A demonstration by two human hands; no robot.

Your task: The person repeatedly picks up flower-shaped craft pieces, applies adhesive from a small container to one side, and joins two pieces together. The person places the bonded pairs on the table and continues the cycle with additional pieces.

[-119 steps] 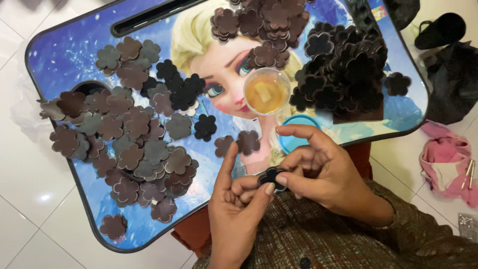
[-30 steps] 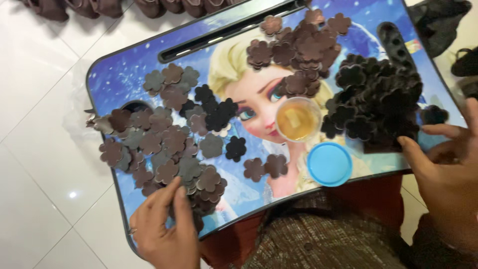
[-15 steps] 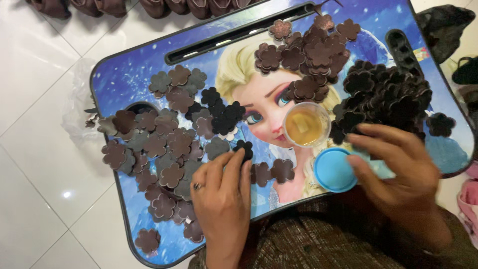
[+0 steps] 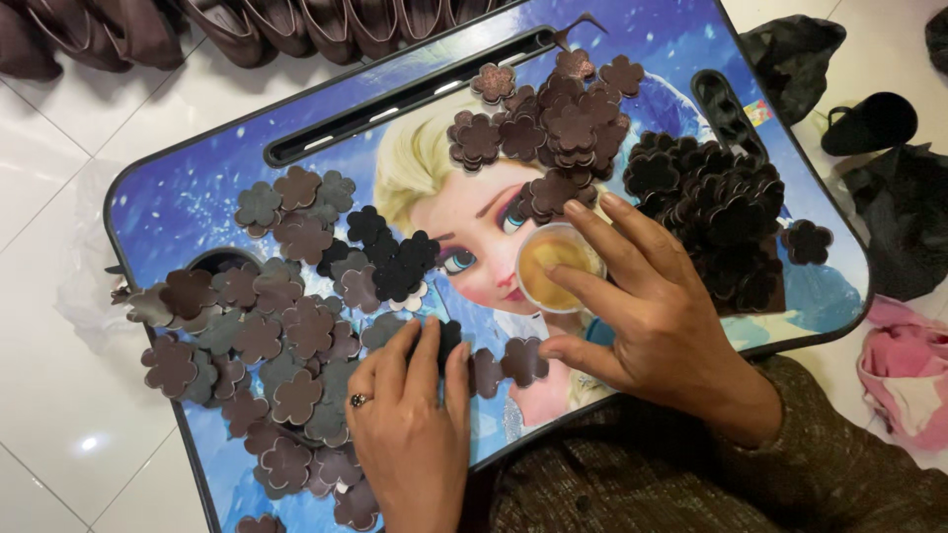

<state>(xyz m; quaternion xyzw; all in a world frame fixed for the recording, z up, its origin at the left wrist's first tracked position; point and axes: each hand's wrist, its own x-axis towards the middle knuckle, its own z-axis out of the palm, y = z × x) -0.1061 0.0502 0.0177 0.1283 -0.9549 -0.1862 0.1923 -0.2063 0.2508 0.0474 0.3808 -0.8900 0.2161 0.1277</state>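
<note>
Head view: left hand [image 4: 415, 434] lying flat, pressing a dark flower cutout [image 4: 446, 341]; right hand [image 4: 652, 316] spreading open, fingers touching small glue cup [image 4: 555, 268] on lap tray [image 4: 188, 197].

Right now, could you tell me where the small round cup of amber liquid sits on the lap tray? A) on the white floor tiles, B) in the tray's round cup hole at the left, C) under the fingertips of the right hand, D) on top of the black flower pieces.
C: the small round cup stands on the lap tray with the right hand spread over it, fingertips at its rim.
</note>
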